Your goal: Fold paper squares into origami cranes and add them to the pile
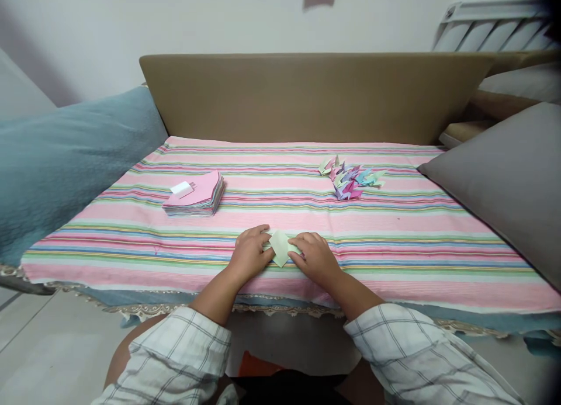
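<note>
A pale green piece of folded paper (pixel 280 248), diamond-shaped from above, lies on the striped cloth (pixel 280 215) between my hands. My left hand (pixel 250 252) grips its left side, with the thumb and fingertips at the edge. On the opposite side, my right hand (pixel 316 255) has its thumb and fingers closed on the paper's right edge. The fingers partly cover both side corners, so the folds there are hidden.
Folded paper cranes (pixel 348 180) in several colours lie at the back right. A stack of coloured paper (pixel 204 194) with a white plug adapter (pixel 182 189) on top sits left. A blue cushion (pixel 79 153), grey pillow (pixel 504 183) and brown backrest (pixel 307 98) border the cloth.
</note>
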{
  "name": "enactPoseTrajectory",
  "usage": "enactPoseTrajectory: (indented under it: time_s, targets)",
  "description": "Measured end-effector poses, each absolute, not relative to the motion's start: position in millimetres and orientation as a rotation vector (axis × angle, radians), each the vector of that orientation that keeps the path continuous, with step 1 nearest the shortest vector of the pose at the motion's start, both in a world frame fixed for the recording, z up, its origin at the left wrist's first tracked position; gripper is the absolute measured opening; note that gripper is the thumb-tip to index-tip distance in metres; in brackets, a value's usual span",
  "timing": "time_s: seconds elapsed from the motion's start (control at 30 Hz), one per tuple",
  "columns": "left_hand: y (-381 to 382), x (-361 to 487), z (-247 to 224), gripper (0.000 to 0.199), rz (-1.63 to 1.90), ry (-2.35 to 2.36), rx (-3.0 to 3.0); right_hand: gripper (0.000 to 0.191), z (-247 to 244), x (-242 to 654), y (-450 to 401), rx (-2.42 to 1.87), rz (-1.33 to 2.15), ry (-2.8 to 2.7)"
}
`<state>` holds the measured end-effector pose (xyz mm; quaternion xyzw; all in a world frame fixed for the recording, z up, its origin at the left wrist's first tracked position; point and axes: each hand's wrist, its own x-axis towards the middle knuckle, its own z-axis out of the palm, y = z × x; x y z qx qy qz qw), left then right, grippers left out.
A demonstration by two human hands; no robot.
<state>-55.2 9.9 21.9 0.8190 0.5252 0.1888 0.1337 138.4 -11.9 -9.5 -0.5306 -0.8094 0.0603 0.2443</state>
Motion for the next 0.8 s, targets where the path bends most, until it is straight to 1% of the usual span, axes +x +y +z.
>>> enactPoseTrajectory:
  time_s: [0.17,0.37,0.53,0.67,0.73,0.8]
  targets:
    - [9.0,-49.5,22.9,0.029,0.495,1.545,2.367,0.028,-8.1,139.4,-10.6,-1.46,0.187,-2.224]
    - [7.2,-43.7,25.2,0.022,0.485,1.546,2.325,0.029,-7.7,143.8,-8.5,-1.401,0.244,-2.248]
    - [12.9,-46.2,25.0,0.027,0.493,1.438,2.352,0.028,-6.1,144.5,-8.6,-1.392,0.262,-2.255]
    - [16.2,-54.2,34.6,0.03,0.435,1.313,2.352,0.028,-6.2,144.6,-8.4,-1.404,0.278,-2.247]
    - [15.1,-57.5,40.4,0.038,0.356,1.233,2.332,0.028,-6.5,144.7,-8.2,-1.408,0.287,-2.241]
    - [13.0,-58.5,43.3,0.061,0.289,1.191,2.325,0.029,-6.5,144.7,-8.2,-1.41,0.291,-2.239]
